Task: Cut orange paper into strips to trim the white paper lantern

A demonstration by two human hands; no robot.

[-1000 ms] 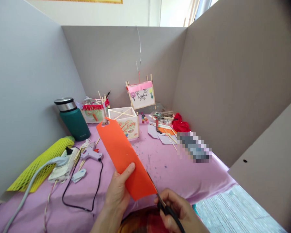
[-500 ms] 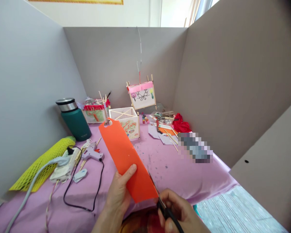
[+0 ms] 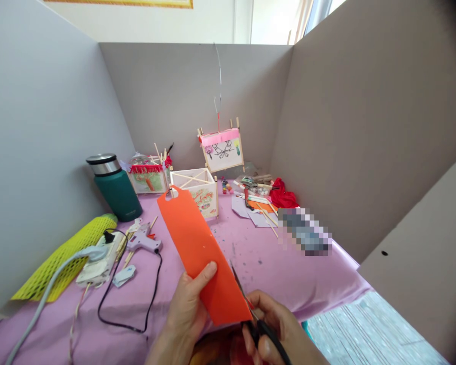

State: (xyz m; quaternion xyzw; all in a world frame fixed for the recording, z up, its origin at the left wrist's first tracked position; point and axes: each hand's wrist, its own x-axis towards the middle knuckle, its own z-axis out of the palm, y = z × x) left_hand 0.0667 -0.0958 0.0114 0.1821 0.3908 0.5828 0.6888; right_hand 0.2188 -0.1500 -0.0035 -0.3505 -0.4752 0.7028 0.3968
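Observation:
A long sheet of orange paper (image 3: 197, 238) with a notch cut at its far end is pinched in my left hand (image 3: 192, 304), the thumb lying on top. My right hand (image 3: 275, 329) is wrapped round black-handled scissors (image 3: 264, 332). Their blades lie along the paper's right edge near its close corner, and a thin orange sliver shows beside my right fingers. Behind the paper's far end stands a white box frame (image 3: 209, 195) of sticks and drawn-on panels.
On the purple cloth (image 3: 247, 276) at left are a teal bottle (image 3: 117, 195), a glue gun (image 3: 146, 241), a power strip (image 3: 99, 266) and yellow netting (image 3: 66, 256). A pink-topped lantern (image 3: 223, 151) hangs behind. Paper, sticks, red cloth (image 3: 283, 193) and a blurred object (image 3: 306, 233) lie right.
The paper and both hands have shifted slightly right and towards me. The scissor blades have opened wider at the paper's edge, and an orange sliver now shows by my right fingers.

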